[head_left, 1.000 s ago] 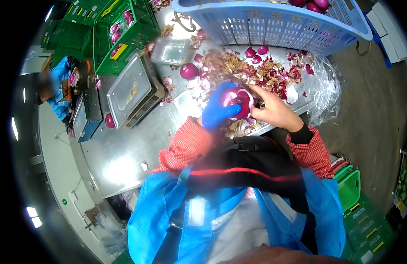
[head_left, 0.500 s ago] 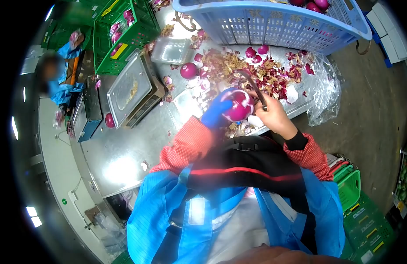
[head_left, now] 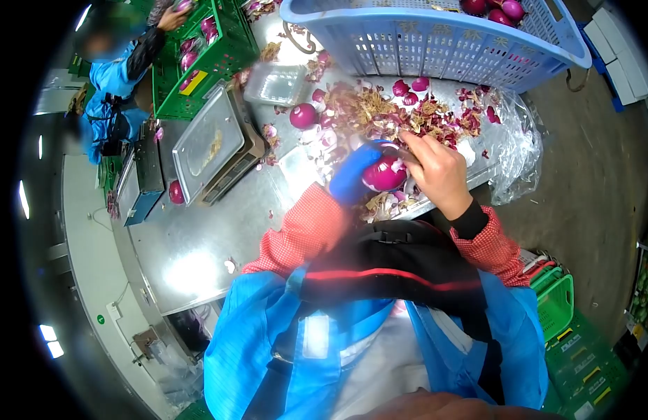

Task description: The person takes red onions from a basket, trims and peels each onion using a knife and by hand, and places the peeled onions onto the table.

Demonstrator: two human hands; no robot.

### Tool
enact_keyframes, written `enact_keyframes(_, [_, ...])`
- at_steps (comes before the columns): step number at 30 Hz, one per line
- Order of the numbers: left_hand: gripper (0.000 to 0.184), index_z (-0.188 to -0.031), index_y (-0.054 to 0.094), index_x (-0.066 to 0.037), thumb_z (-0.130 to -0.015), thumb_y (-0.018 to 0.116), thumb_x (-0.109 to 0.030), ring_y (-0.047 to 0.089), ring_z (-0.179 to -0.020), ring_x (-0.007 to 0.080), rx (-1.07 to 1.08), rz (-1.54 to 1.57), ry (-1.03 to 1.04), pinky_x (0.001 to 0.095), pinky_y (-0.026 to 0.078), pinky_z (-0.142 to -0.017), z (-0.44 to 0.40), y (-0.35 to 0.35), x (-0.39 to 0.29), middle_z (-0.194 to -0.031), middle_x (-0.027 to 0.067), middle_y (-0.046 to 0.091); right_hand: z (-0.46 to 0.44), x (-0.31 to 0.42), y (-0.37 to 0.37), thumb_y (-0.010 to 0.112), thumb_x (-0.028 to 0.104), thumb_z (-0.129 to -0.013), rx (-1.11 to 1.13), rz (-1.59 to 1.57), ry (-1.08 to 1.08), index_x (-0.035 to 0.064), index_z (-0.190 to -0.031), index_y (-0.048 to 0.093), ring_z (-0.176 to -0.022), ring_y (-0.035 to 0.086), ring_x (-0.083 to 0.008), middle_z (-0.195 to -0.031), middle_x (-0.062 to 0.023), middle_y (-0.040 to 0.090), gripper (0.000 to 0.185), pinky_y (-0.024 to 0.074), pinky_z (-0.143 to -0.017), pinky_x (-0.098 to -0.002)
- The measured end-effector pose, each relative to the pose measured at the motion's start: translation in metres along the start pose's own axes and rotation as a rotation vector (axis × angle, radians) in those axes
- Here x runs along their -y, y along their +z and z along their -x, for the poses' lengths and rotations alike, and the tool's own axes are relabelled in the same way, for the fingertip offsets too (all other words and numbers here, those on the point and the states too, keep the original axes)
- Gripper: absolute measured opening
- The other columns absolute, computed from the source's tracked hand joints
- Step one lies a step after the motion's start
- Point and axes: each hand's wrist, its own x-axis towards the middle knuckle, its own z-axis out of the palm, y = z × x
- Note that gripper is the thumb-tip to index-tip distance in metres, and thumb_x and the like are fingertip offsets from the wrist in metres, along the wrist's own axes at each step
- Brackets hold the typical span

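Note:
A peeled-looking purple-red onion (head_left: 385,173) sits in my left hand (head_left: 353,172), which wears a blue glove and is closed around its left side. My bare right hand (head_left: 439,171) is at the onion's right side, with its index finger stretched over the top and the other fingers curled. What lies in those curled fingers is hidden; no knife shows clearly. Under and beyond my hands spreads a pile of dry onion skins (head_left: 436,120). A whole onion (head_left: 303,116) rests left of the pile.
A blue crate (head_left: 436,45) with onions stands at the back. To the left are a scale (head_left: 210,150), a clear plastic tray (head_left: 275,82) and a green crate (head_left: 198,77) of onions. Crumpled clear plastic (head_left: 516,150) hangs off the right edge. A co-worker (head_left: 117,91) reaches over the green crate.
The dark curved knife seen in my right hand before no longer shows. My right index finger now extends over the onion, which has turned slightly. A co-worker has come closer at upper left.

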Motion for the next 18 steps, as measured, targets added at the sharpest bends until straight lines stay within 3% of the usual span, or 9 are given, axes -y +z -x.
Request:
enact_keyframes(1, [0.047, -0.127, 0.052, 0.0, -0.095, 0.056, -0.035, 0.068, -0.096, 0.0282, 0.021, -0.004, -0.005, 0.0425, 0.061, -0.072, -0.003, -0.005, 0.003, -0.114, 0.0164, 0.063, 0.0, 0.002, 0.0, 0.074, 0.015, -0.076, -0.015, 0.068, -0.045, 0.0095, -0.112, 0.065, -0.072, 0.066, -0.0271, -0.092, -0.0079, 0.066, 0.038, 0.0515, -0.059, -0.0342])
enact_keyframes(3, [0.047, -0.126, 0.052, -0.002, -0.095, 0.056, -0.037, 0.068, -0.096, 0.0272, 0.12, 0.03, -0.021, 0.0429, 0.061, -0.073, -0.001, -0.006, 0.003, -0.114, 0.0156, 0.063, 0.001, -0.006, 0.005, 0.073, 0.015, -0.076, -0.092, -0.13, -0.035, 0.01, -0.112, 0.065, -0.07, 0.065, -0.0273, -0.089, -0.008, 0.064, 0.037, 0.0514, -0.059, -0.0352])
enact_keyframes(5, [0.049, -0.126, 0.052, -0.003, -0.095, 0.055, -0.041, 0.067, -0.097, 0.0279, -0.085, 0.16, -0.092, 0.0441, 0.06, -0.075, 0.001, 0.005, -0.005, -0.115, 0.0149, 0.063, 0.002, -0.007, 0.005, 0.074, 0.015, -0.076, -0.163, -0.275, 0.042, 0.0104, -0.109, 0.065, -0.069, 0.064, -0.028, -0.084, -0.0084, 0.061, 0.035, 0.0509, -0.059, -0.0362])
enact_keyframes(6, [0.05, -0.125, 0.052, -0.004, -0.095, 0.055, -0.043, 0.067, -0.097, 0.0282, -0.187, 0.226, -0.125, 0.0446, 0.06, -0.075, 0.0, 0.009, -0.008, -0.115, 0.0146, 0.063, 0.005, -0.006, 0.0, 0.073, 0.015, -0.076, -0.115, -0.188, 0.041, 0.0102, -0.108, 0.065, -0.069, 0.064, -0.0279, -0.086, -0.0084, 0.061, 0.034, 0.051, -0.059, -0.036])
enact_keyframes(7, [0.053, -0.125, 0.052, -0.005, -0.095, 0.054, -0.049, 0.066, -0.101, 0.0307, -0.12, 0.289, -0.054, 0.049, 0.059, -0.079, -0.005, 0.005, -0.005, -0.117, 0.0147, 0.063, 0.01, -0.005, -0.006, 0.073, 0.014, -0.076, -0.07, -0.1, 0.039, 0.0101, -0.108, 0.064, -0.07, 0.064, -0.0278, -0.087, -0.0084, 0.061, 0.033, 0.051, -0.059, -0.0357])
enact_keyframes(11, [0.054, -0.126, 0.052, -0.002, -0.095, 0.054, -0.047, 0.063, -0.107, 0.0352, -0.045, 0.455, -0.047, 0.0563, 0.056, -0.086, -0.013, -0.016, -0.011, -0.12, 0.0195, 0.061, 0.026, -0.006, -0.011, 0.075, 0.014, -0.074, 0.042, 0.093, 0.016, 0.0112, -0.108, 0.062, -0.068, 0.063, -0.026, -0.088, -0.0072, 0.058, 0.036, 0.0496, -0.057, -0.035])
enact_keyframes(18, [0.051, -0.128, 0.049, 0.001, -0.097, 0.054, -0.039, 0.063, -0.108, 0.0364, 0.005, 0.463, 0.021, 0.0534, 0.055, -0.092, -0.015, -0.017, -0.006, -0.12, 0.0223, 0.059, 0.028, -0.011, -0.007, 0.078, 0.014, -0.07, 0.007, 0.18, 0.004, 0.012, -0.113, 0.063, -0.067, 0.062, -0.0246, -0.086, -0.0064, 0.055, 0.046, 0.0494, -0.058, -0.0346])
